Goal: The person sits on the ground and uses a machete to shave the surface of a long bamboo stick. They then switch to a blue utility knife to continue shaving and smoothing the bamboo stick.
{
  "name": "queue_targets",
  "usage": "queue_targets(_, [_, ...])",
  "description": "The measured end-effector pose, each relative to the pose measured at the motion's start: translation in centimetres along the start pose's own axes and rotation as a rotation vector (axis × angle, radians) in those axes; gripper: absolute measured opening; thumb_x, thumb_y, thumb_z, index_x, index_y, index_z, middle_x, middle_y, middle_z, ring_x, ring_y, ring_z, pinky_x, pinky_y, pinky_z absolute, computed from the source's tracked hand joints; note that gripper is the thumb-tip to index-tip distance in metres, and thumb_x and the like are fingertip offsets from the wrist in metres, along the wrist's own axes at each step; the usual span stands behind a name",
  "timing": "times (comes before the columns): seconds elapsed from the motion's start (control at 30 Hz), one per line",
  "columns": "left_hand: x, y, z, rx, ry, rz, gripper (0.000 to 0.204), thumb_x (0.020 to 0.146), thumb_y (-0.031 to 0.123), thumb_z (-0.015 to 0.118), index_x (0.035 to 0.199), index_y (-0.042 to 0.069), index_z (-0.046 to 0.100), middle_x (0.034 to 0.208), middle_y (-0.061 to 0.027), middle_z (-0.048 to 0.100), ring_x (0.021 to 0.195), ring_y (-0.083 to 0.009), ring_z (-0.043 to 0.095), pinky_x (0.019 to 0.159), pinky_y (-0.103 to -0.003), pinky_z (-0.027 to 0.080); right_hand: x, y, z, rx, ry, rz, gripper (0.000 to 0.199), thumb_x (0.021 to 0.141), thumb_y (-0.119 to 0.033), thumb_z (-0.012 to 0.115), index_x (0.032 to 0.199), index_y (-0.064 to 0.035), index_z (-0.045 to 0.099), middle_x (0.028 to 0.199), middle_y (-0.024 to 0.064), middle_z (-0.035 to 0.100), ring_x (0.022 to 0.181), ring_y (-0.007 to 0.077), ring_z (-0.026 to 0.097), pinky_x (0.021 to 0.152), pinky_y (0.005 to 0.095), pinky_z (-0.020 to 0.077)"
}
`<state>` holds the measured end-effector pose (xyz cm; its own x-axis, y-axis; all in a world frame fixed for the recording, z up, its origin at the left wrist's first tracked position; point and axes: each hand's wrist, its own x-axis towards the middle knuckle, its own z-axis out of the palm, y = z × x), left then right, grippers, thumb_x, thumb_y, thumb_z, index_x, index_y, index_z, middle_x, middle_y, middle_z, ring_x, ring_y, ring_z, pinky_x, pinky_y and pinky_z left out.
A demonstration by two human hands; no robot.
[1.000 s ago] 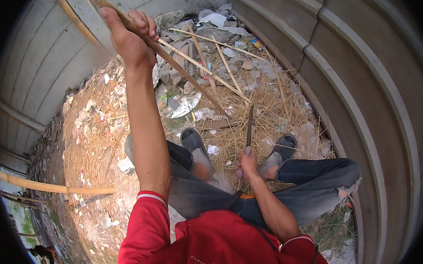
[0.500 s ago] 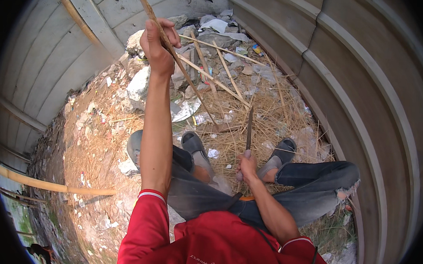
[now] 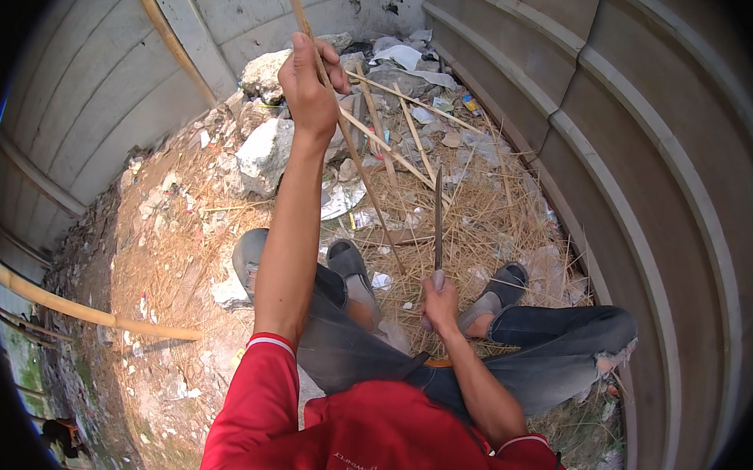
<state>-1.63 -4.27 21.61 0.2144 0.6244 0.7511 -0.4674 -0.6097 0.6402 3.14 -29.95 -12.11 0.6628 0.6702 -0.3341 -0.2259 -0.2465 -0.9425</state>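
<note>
Left hand (image 3: 310, 100) clasps a stick (image 3: 360, 169), now swung nearer the knife (image 3: 437, 225) clenched in the right hand (image 3: 439, 303), seemingly within reach

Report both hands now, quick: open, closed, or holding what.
Left hand: closed, holding a long, thin, brown wooden stick.
Right hand: closed, holding a knife with a long, narrow, dark metal blade.
</note>
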Motion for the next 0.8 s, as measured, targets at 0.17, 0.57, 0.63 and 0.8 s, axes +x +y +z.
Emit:
queue_targets(0.17, [5.4,4.8,0.0,0.025,0.09,0.108,0.063,0.106,0.053,0.031,0.103,-0.001,0.061,0.064,-0.005,0.051,0.062,-0.0207,0.057,0.065,-0.035,0.046,-0.4,-2.2,-0.7,-0.054,0.0,-0.158,0.035,0.096,-0.03,0.064,0.083,0.001,0.057,0.058,0.0067,0.056,0.042,0.0179,0.057,0.04,0.0334,0.042])
queue_targets(0.57, [12.0,6.0,4.8,0.134,0.307,0.26,0.052,0.107,0.04,0.043,0.064,0.011,0.052,0.05,0.0032,0.041,0.043,-0.0091,0.039,0.042,-0.028,0.03,-8.9,-29.9,-5.0,0.243,-0.156,-0.473,0.036,0.103,-0.039,0.054,0.097,-0.0039,0.056,0.065,0.0008,0.052,0.044,0.0073,0.048,0.04,0.0239,0.0369])
queue_targets(0.63, [11.6,5.5,5.1,0.178,0.301,0.347,0.053,0.107,0.038,0.044,0.062,0.011,0.052,0.05,0.0019,0.042,0.043,-0.0101,0.04,0.043,-0.029,0.03,-12.1,-32.6,-5.5,0.463,-0.226,-0.561,0.038,0.104,-0.042,0.051,0.099,-0.004,0.054,0.066,0.0002,0.051,0.044,0.0072,0.047,0.041,0.0238,0.0373])
queue_targets(0.8, [11.6,3.7,7.4,0.06,0.283,0.267,0.062,0.108,0.046,0.036,0.061,0.008,0.052,0.051,-0.0007,0.047,0.043,-0.0124,0.041,0.044,-0.029,0.032,-14.0,-27.6,-6.5,0.207,-0.298,-0.449,0.042,0.105,-0.045,0.048,0.101,-0.0032,0.048,0.065,0.0028,0.045,0.042,0.008,0.042,0.042,0.0267,0.0427])
